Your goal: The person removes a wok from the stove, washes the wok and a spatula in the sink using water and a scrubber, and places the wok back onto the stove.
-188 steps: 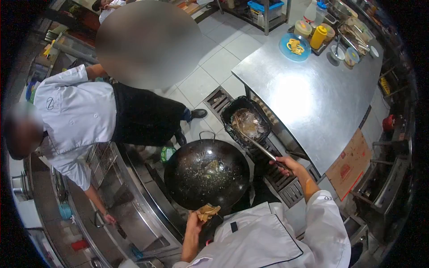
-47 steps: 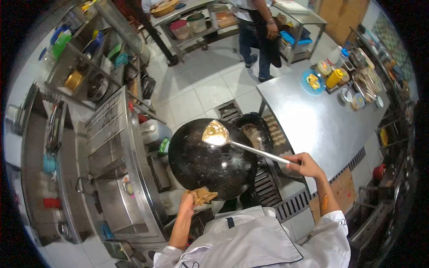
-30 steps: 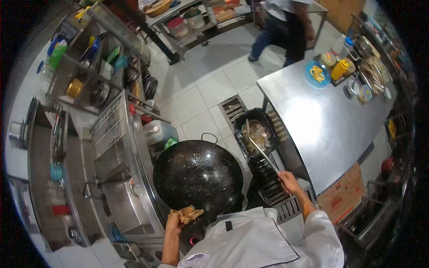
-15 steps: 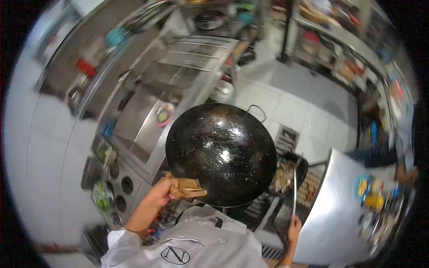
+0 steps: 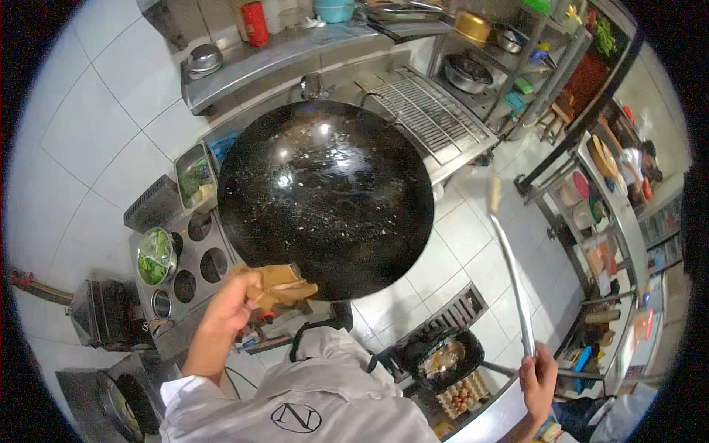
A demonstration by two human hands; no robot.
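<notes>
My left hand (image 5: 227, 304) is closed around a folded brown pad (image 5: 281, 286), cloth or cardboard, pressed on the near rim of a large black wok (image 5: 325, 214). The wok is held up with its inside facing me, wet and shiny, with small pale scraps stuck to it. Out to the right, my right hand (image 5: 538, 380) grips the end of a long metal-handled utensil (image 5: 515, 277). Its tan far end is smeared by motion, so I cannot tell its kind. The utensil is apart from the wok.
Behind the wok stands a metal counter with a wire rack (image 5: 425, 111). A bowl of green leaves (image 5: 155, 257) sits at left. Low on the right are a black bin (image 5: 447, 358) with scraps and a tray of eggs (image 5: 465, 395). A person (image 5: 635, 166) is in the background.
My view has turned toward the counter, and the wok now hangs before it. My right hand has lifted the utensil away from the black bin and points it outward.
</notes>
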